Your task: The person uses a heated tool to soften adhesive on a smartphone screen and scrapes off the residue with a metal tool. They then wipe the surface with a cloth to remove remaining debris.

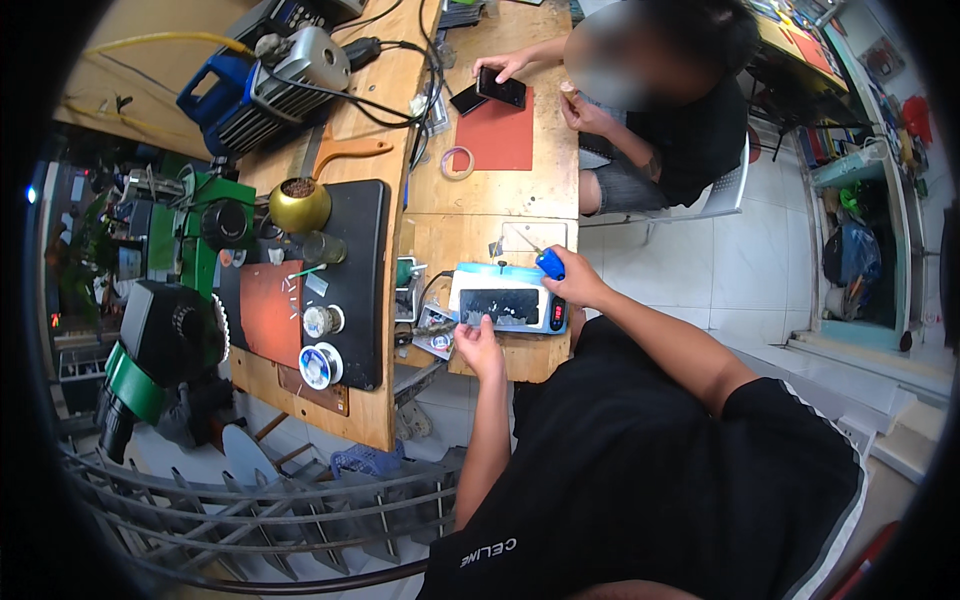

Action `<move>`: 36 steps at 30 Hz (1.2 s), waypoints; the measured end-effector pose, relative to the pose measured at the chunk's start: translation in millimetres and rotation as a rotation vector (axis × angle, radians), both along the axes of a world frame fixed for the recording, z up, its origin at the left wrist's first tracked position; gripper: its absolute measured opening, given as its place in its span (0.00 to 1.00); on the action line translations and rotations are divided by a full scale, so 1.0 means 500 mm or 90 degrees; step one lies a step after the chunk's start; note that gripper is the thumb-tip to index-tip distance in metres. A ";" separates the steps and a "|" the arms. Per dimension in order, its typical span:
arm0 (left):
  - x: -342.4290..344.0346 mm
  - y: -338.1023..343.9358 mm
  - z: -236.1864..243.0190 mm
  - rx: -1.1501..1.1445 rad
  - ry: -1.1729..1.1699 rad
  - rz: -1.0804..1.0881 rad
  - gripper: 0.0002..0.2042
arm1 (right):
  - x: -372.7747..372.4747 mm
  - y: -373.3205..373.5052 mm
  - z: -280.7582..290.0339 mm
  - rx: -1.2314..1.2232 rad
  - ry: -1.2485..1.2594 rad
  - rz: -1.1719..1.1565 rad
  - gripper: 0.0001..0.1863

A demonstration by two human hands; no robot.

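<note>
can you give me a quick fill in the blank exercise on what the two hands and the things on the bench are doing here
1. The right hand holds a tool with a ____ handle over the white device.
2. The left hand rests at the device's ____ edge, the one nearest the person.
3. On the black mat stands a round ____-coloured pot.
4. Across the bench, another person's hand touches a dark phone above a ____ mat.

Missing words: blue; front; gold; red
</note>
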State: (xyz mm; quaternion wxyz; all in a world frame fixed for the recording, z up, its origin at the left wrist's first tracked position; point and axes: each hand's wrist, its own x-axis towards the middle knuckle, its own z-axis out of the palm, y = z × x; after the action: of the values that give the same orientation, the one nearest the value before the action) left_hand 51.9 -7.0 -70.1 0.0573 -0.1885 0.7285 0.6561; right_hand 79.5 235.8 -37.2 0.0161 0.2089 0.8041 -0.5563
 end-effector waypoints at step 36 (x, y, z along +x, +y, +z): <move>-0.171 -0.108 0.136 -0.431 0.334 -0.538 0.09 | 0.156 -0.143 0.157 -0.250 0.061 -0.065 0.31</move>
State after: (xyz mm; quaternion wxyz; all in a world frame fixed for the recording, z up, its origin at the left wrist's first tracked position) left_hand -33.6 -60.9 -1.9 0.0682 0.2775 0.8987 0.3326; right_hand 157.7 164.2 41.2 -0.0098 0.2157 0.6681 -0.7120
